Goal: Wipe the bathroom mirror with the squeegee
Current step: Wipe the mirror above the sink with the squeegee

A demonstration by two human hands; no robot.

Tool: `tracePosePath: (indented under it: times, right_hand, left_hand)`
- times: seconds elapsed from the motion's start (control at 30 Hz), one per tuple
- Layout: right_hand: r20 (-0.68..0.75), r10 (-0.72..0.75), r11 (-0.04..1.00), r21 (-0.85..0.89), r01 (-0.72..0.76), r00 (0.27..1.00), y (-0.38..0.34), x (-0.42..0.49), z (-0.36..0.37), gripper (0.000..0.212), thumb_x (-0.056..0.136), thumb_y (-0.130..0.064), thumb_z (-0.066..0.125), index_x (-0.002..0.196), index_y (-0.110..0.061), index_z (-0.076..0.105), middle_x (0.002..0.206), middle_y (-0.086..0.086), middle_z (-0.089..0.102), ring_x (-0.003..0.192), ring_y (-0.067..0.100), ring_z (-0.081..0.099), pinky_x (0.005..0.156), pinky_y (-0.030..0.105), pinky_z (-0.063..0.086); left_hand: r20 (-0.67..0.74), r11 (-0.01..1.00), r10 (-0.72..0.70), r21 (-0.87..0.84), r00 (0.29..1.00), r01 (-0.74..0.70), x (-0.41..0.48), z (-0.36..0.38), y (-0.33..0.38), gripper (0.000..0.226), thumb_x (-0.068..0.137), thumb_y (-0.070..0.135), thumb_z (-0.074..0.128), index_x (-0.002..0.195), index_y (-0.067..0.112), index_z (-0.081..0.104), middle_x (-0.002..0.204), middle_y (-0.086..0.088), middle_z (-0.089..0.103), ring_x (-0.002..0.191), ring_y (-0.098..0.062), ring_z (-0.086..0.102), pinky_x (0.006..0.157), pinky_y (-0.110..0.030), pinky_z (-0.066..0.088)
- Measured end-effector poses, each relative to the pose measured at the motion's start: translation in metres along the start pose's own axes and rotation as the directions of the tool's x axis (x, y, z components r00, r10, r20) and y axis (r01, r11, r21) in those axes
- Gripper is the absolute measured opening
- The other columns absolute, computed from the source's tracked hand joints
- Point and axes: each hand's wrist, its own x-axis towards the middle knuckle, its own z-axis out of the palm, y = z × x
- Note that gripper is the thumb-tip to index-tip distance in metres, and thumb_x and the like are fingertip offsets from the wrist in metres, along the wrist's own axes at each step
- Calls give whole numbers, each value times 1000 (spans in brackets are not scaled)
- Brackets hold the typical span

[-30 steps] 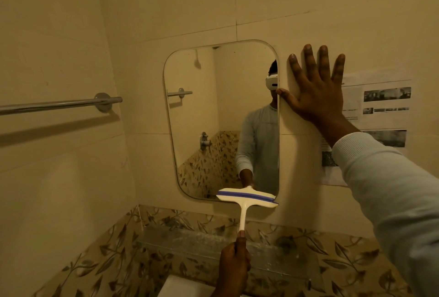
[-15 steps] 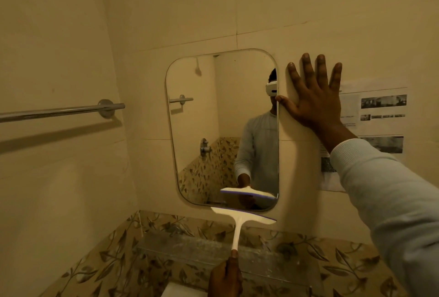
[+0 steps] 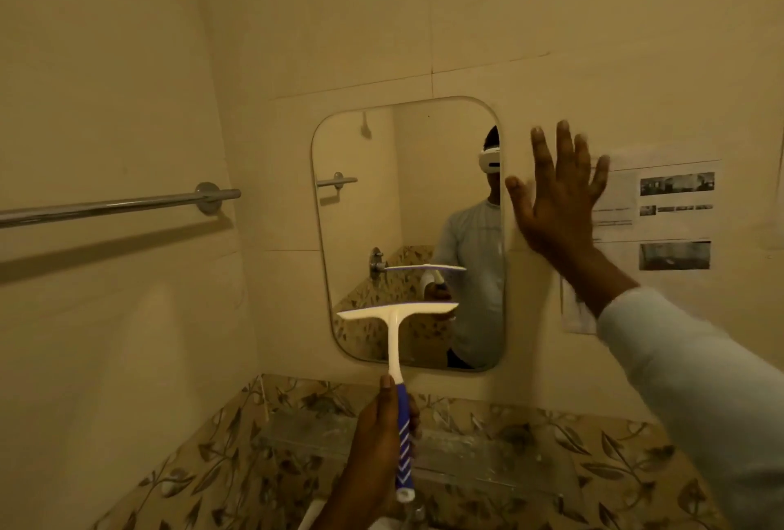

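Between strokes, judging by the gap between blade and reflection: holding the squeegee (image 3: 394, 343) in the left hand (image 3: 377, 436), fingers (image 3: 415, 417) clenched round the blue-striped handle, blade level and held clear of the mirror (image 3: 382, 198), in front of its lower left part rather than pressed to it. Bracing, or about to brace, with the right hand (image 3: 555, 207) just beside the mirror's right edge, fingers spread and straight, grasping nothing; too blurred to tell whether touching the wall or just off it. Seemingly lining up a fresh pass, with no judging the share already wiped, no streaks or drops showing on the glass. Next, probably: carry the blade up to the mirror's top edge, set the rubber flat against the glass across its whole width, then draw straight down with even pressure. Keep the handle tilted so as to trail the blade, not push it. Mind the glass shelf (image 3: 466, 444) below the mirror at the end of the stroke, and the towel rail (image 3: 119, 205) on the left wall when working toward that side. Keep clear of the paper notice (image 3: 674, 207) stuck to the wall on the right.
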Motion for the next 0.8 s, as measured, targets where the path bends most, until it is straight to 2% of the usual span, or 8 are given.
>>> tracePosePath:
  times: [0.1,0.13,0.2,0.3,0.43,0.53,0.67,0.8]
  right_hand:
    - [95,182,851,483,-205,979,-61,-73,-12,43,108,-50,47,150,-40,43,142,-3,58,125,14,58,101,42,46]
    - [205,234,745,590,-311,950,-83,-100,-17,27,107,-53,48,131,-42,55,117,-10,67,99,5,64,84,36,51]
    - [460,280,525,661,-536,843,-124,-150,-24,33,100,-62,46,103,-35,64,89,-9,71,76,2,66,68,31,50]
    - [715,214,311,597,-740,666,-167,-202,-26,48,94,-64,41,104,-28,72,95,-2,78,84,13,75,71,36,61]
    - [716,182,318,606,-729,674,-193,-221,-18,23,103,-49,46,110,-48,67,99,-8,74,93,13,72,75,26,57]
    - [695,253,292,608,-738,673,-197,-226,-11,22,111,-28,45,118,-42,59,89,-8,72,82,14,68,69,25,54]
    - [652,369,136,667,-732,662,-186,-227,-10,18,108,-25,46,117,-30,61,78,-4,68,67,11,60,65,31,50]
    - [656,450,4,676,-737,605,-165,-223,-16,17,108,-21,47,116,-25,61,77,0,70,67,15,61,63,30,51]
  left_hand:
    - [47,982,169,76,984,-172,9,-4,33,60,95,57,29,85,11,67,76,-10,61,64,-20,55,65,-31,46]
    - [46,975,209,69,977,-212,11,-4,43,60,90,60,30,91,14,69,80,-8,64,68,-19,58,67,-31,48]
    - [32,963,260,65,965,-262,15,-5,58,61,83,67,34,105,21,69,92,-4,70,84,-20,65,77,-34,52]
    - [68,943,318,86,946,-323,21,-9,71,71,83,74,34,116,20,66,101,-5,70,97,-23,66,94,-43,53]
    - [138,938,298,141,944,-317,23,-10,74,66,83,76,32,121,33,65,111,-2,73,94,-13,72,69,-23,56]
    - [250,924,239,238,938,-299,28,-12,71,67,82,83,29,124,42,62,111,2,71,90,-12,71,70,-24,56]
    - [334,730,322,508,886,-457,53,-35,94,80,73,97,12,138,62,42,152,13,43,141,-15,41,114,-42,37]
    - [281,239,613,824,738,-513,103,-79,152,91,73,97,0,154,57,3,169,7,-18,157,-25,-9,123,-56,5]
